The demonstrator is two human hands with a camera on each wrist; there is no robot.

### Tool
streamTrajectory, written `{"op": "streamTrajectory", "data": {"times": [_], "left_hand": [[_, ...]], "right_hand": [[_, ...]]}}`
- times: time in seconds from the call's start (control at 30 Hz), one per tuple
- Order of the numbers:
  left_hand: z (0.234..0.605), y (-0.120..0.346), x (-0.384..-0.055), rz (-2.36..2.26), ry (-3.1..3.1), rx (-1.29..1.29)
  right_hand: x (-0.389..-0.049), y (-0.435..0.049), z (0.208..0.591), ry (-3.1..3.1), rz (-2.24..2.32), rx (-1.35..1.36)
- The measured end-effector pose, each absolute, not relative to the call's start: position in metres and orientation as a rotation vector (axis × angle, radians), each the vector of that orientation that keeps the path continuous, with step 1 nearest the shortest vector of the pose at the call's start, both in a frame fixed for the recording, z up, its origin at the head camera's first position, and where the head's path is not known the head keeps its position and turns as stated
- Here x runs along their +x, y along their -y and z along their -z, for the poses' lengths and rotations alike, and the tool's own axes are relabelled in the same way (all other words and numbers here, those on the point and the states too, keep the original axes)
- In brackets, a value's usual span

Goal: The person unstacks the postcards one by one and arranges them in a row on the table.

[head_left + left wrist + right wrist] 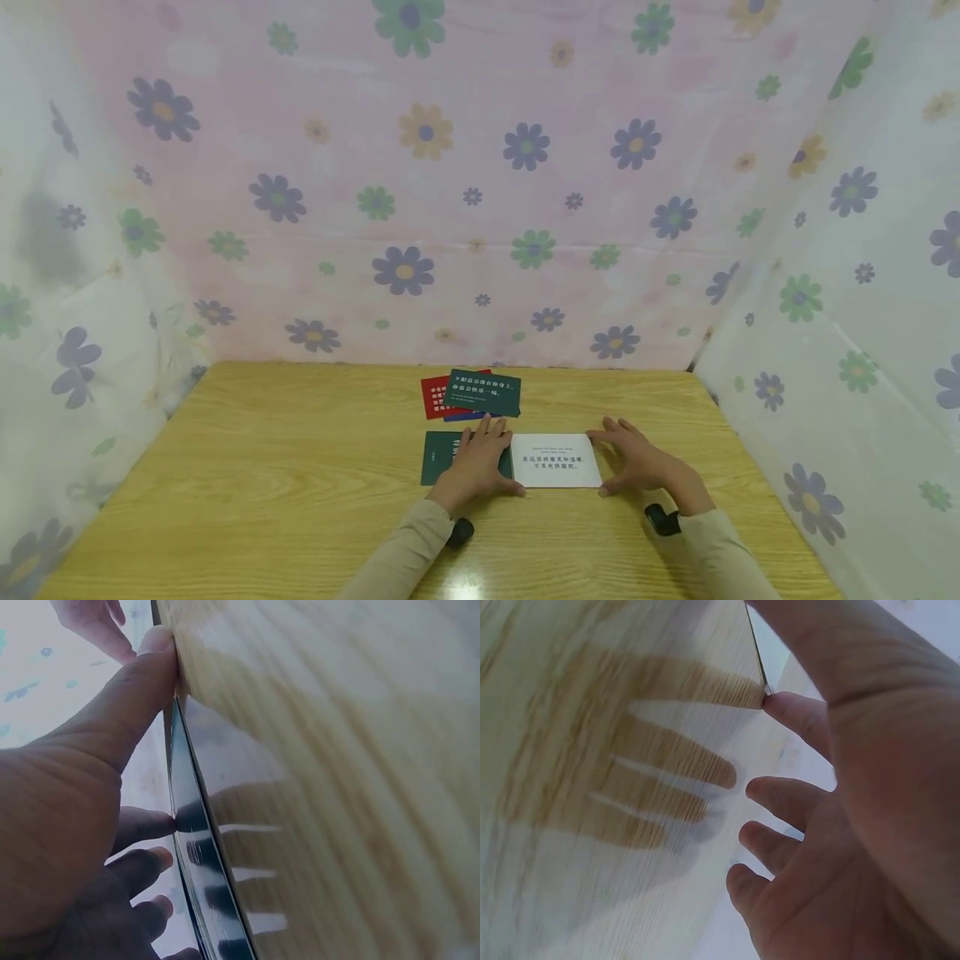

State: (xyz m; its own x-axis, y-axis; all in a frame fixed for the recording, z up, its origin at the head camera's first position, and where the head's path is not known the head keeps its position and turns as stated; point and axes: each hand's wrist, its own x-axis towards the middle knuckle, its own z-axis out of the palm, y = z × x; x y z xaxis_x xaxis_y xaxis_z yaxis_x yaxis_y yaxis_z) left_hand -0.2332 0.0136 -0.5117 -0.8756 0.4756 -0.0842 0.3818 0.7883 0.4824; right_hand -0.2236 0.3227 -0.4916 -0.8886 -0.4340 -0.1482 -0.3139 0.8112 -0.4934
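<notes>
A white card [557, 461] with printed characters lies flat on the wooden table, its left edge against a dark green card [438, 458]. My left hand [478, 461] rests over the green card's right part, hiding some of its print. In the left wrist view the left fingertips meet the green card [196, 847], with the thumb near its end. My right hand [640, 458] is at the white card's right side, thumb and index finger touching its two right corners. The other right fingers [769, 846] are spread above the table.
Behind the hands lies a loose overlapping pile: a green card [491, 396] on top, a red card [433, 398] and a sliver of a blue card [457, 417] underneath. Flowered cloth [465, 225] walls the table [285, 467] at back and sides.
</notes>
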Motion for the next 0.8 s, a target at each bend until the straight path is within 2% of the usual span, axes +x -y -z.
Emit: {"op": "streamTrajectory", "data": {"times": [0.8], "left_hand": [[0.5078, -0.015, -0.232, -0.685, -2.806, 0.659]], "right_hand": [[-0.222, -0.3185, 0.4897, -2.759, 0.657, -0.539]]}}
